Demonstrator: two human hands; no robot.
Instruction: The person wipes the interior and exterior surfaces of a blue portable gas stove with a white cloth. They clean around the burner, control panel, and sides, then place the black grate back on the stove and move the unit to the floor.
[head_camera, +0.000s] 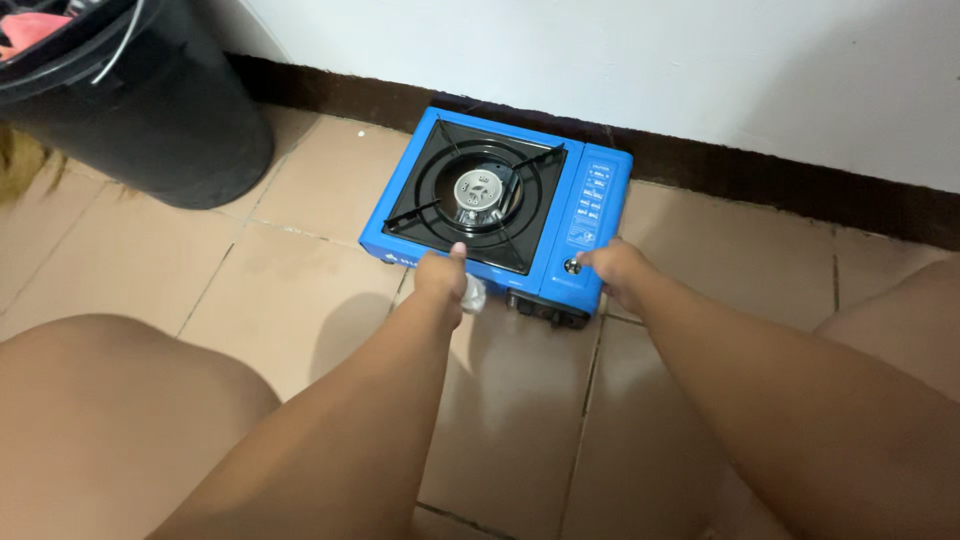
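A blue portable gas stove (590, 215) with a black top and a round metal burner (480, 192) sits on the tiled floor against the wall. My left hand (440, 278) is a closed fist at the stove's front edge, gripping a small clear crumpled object (473, 293), thumb up. My right hand (615, 272) is at the stove's front right corner, its fingers on the small round control knob (572, 265). A black piece (548, 310) juts from the stove's front underside between my hands.
A large black bucket (140, 100) stands at the back left with a red item inside. A dark brown baseboard (780, 185) runs along the white wall. My bare knees frame the view at the bottom left and right. Beige floor tiles (290, 300) surround the stove.
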